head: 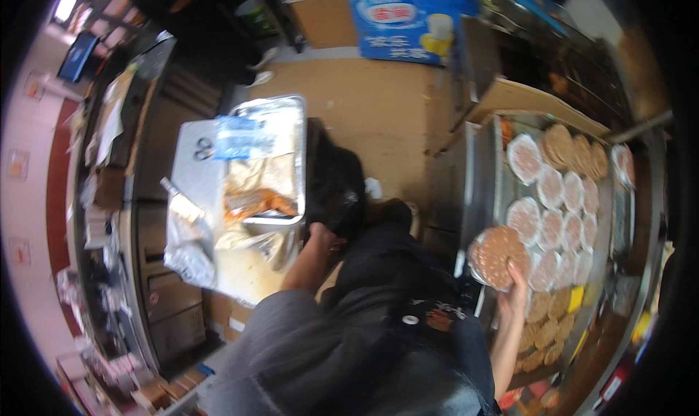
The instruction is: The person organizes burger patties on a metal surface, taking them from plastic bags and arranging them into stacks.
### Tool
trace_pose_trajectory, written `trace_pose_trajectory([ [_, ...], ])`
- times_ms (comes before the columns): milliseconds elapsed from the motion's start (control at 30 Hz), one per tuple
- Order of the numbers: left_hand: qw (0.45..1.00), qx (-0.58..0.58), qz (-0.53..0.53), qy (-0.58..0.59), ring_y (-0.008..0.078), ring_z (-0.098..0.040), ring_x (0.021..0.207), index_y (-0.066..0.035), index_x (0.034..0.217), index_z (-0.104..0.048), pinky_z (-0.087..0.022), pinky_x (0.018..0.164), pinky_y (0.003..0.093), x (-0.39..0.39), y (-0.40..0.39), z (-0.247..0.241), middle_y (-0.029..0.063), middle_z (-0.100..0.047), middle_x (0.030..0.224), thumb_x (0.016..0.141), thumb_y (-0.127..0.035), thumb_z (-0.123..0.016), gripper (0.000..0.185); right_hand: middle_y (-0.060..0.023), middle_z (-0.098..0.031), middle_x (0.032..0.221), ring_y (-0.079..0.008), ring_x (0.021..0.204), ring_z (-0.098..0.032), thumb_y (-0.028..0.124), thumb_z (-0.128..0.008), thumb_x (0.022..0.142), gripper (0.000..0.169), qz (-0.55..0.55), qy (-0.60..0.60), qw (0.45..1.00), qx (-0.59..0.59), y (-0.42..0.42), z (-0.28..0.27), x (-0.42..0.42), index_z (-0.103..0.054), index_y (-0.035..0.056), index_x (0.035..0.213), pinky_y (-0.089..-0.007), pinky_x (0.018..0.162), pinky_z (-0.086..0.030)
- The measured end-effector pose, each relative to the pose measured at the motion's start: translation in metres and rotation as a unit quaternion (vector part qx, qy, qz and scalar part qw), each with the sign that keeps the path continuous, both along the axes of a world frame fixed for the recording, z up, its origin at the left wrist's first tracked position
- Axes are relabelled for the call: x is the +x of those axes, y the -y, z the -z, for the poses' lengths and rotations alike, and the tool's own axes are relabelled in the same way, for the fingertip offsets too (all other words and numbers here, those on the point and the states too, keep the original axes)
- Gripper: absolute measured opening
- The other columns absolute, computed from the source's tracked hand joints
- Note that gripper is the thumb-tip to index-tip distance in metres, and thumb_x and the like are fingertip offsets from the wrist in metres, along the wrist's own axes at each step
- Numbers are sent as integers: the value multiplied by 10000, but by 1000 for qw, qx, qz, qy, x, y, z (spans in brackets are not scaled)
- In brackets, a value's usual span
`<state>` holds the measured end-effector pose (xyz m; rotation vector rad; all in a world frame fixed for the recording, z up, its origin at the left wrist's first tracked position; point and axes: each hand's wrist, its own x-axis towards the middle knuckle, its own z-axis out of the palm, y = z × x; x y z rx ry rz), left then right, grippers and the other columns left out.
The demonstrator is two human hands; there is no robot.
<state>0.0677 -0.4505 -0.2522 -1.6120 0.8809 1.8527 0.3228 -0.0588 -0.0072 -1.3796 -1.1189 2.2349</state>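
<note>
My right hand (pixel 513 293) grips a small stack of round, brown, flecked patties (pixel 498 256), with a pale wrapper edge showing under the top one. It is held over the near edge of a metal tray (pixel 491 301), where rows of similar pinkish discs in white wrapping (pixel 525 221) lie. My left hand (pixel 325 235) reaches down beside a dark, bag-like black thing (pixel 336 186); its fingers are partly hidden and blurred. Just left of it stands a foil-like metal tray (pixel 300 159) holding a blue printed packet (pixel 243 137), pale wrapping and orange-brown food (pixel 259 202).
Bare brown patties (pixel 546 328) fill the tray's near end, more (pixel 557 146) its far end. A white board (pixel 188 143) carries a plastic bag (pixel 188 252). A blue printed freezer (pixel 407 23) stands ahead. Another person in dark clothes (pixel 202 34) is at upper left.
</note>
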Motion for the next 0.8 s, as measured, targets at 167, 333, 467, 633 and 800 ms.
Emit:
trace_pose_trajectory([
  [167,848,-48,492,-192,252,-481,1045,-177,1217,-505,-395,948,462,-10,-99,-119,78,-515,1165,847,-295,-592,398,-81,-623,1152,-254,1096,-572,270,-669,804,412,106,-63,982,-144,28,-38,-27,-572,109,1172,-443,940,-450],
  [333,462,347,572,-583,279,-180,1408,-173,1493,67,-134,1138,441,36,-244,-286,135,-142,1526,614,-332,-872,1297,-166,-551,1258,-309,1138,-561,417,-537,897,580,85,-190,958,-198,46,-91,-41,-440,34,1322,-452,903,-514],
  [467,550,502,555,-369,268,-256,1357,-231,1484,52,-276,1102,448,70,-284,-307,129,-235,1438,675,-71,-715,1126,-195,-610,1124,-330,1002,-630,530,-397,945,640,-71,-124,981,-134,34,-98,-5,-425,16,1325,-418,769,-573],
  [633,510,563,606,-238,288,-267,1359,-216,1471,49,-301,1091,461,92,-314,-290,136,-245,1427,683,-111,-697,1090,-213,-652,1038,-341,916,-662,393,-528,919,479,-46,268,827,493,40,-134,35,-584,-25,1148,-403,782,-523],
  [800,428,527,693,-242,255,-266,1345,-172,1441,85,-310,1069,439,110,-330,-316,134,-237,1406,635,-31,-730,1155,-276,-629,988,-424,879,-633,179,-574,767,504,-119,234,830,493,47,-160,49,-520,-42,1217,-426,773,-521],
])
